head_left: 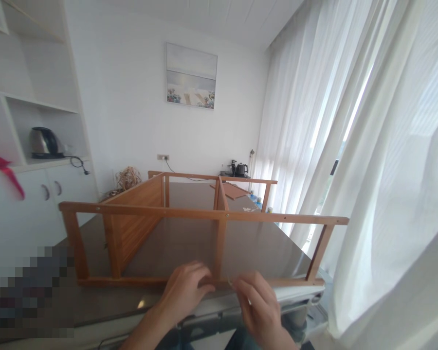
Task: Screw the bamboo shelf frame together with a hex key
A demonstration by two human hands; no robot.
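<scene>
A brown wooden shelf frame (204,214) lies on its side on a dark table (255,243). My left hand (184,289) rests with curled fingers on the frame's near bottom rail, beside the middle upright. My right hand (257,301) is next to it, fingers pinched on a small thin thing at the rail that is too small to name. A solid wooden side panel (135,218) stands on the frame's left.
A loose wooden board (233,190) lies at the table's far end, near a black kettle set (238,169). White shelving with a steel kettle (44,142) stands left. Sheer curtains (368,160) hang close on the right. A pixelated patch covers the lower left.
</scene>
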